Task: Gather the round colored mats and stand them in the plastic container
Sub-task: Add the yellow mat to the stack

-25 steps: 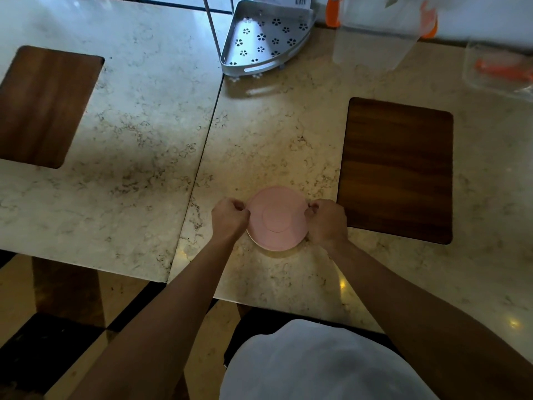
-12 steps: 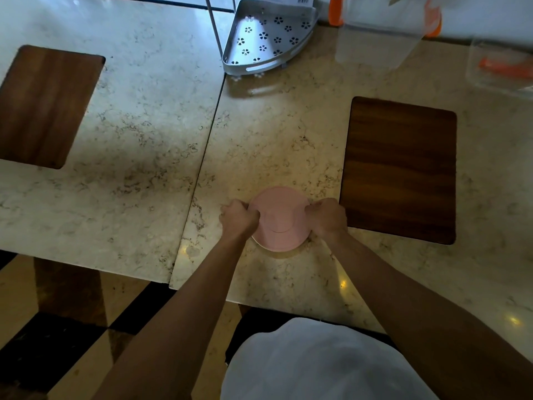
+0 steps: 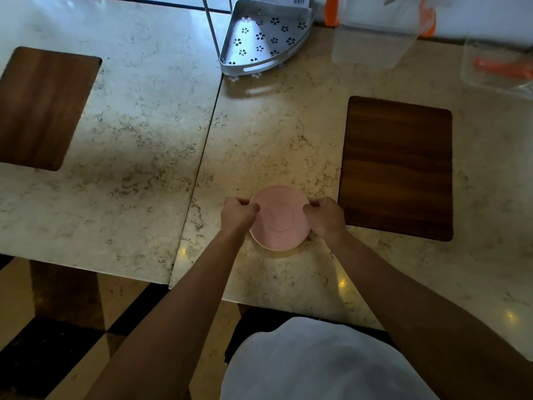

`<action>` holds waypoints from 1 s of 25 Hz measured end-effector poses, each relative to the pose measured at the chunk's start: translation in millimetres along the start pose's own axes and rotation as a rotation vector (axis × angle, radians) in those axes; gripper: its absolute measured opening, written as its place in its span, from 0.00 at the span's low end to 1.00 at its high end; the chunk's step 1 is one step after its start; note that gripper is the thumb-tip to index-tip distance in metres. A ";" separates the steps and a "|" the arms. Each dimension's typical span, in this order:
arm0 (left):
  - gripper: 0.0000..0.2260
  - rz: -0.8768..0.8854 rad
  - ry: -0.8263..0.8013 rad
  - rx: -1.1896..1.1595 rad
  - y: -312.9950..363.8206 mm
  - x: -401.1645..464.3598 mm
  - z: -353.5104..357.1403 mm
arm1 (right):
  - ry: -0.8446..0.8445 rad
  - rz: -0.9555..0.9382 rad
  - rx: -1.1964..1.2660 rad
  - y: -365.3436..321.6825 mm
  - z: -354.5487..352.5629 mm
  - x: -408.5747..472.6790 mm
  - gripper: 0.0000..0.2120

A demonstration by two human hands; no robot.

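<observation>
1. While both hands grip it, the pink stack of round mats (image 3: 279,219) sits near the front edge of the right-hand marble table (image 3: 271,134), just left of the dark wooden inlay (image 3: 396,168).
2. The left hand (image 3: 238,213) is curled closed on the stack's left rim; the right hand (image 3: 326,216) is curled closed on its right rim. Thumbs lie on top, and the other fingers tuck at or under the edge.
3. Only pink shows from above. A thin second rim peeks out at the lower left, so I judge it to be more than one mat, but the count and any other colours cannot be told.
4. No loose mat shows anywhere else on either table, so the gathering looks done or nearly so.
5. The clear plastic container (image 3: 372,39) stands at the back edge of the same table, right of the metal corner rack (image 3: 264,39), well apart from the stack. Nothing can be made out inside it, though its walls are blurred.
6. A second clear tub (image 3: 499,67) with something orange sits at the far right back corner.
7. What is left, by my judgement: lift the stack, carry it to the back edge, turn it on edge and stand it in the container. Whether the stack is already off the surface cannot be told.
</observation>
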State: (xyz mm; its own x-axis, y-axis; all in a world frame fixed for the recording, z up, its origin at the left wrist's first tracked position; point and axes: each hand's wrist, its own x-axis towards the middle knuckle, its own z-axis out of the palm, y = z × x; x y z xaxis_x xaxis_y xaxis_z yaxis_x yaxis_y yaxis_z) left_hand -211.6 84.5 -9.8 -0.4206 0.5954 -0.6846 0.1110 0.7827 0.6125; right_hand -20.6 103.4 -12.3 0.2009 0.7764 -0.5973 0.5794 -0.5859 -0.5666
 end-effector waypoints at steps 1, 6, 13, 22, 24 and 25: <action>0.18 0.002 0.001 0.011 -0.1 0.4 0.5 | -0.004 0.011 0.022 1.0 -0.2 0.3 0.15; 0.12 0.090 -0.034 0.091 -2.9 0.4 8.1 | -0.045 0.106 0.194 18.7 -4.5 2.9 0.13; 0.07 0.140 -0.070 0.153 14.3 -18.5 35.0 | -0.057 0.175 0.317 41.5 -33.9 0.4 0.04; 0.06 0.174 -0.078 0.118 63.6 -69.1 105.0 | -0.055 0.101 0.342 70.3 -123.5 13.9 0.03; 0.04 0.172 -0.077 0.088 78.0 -83.8 127.0 | -0.058 0.069 0.337 76.2 -150.7 21.1 0.02; 0.05 0.165 -0.079 0.071 84.2 -89.0 137.1 | -0.065 0.056 0.326 77.5 -164.3 24.0 0.03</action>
State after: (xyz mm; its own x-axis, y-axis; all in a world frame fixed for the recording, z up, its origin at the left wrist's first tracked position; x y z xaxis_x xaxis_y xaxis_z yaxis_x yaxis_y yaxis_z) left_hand -41.4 122.4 48.5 -0.3198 0.7270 -0.6076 0.2372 0.6823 0.6915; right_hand 158.9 114.8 22.7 0.1685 0.7310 -0.6612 0.2839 -0.6784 -0.6777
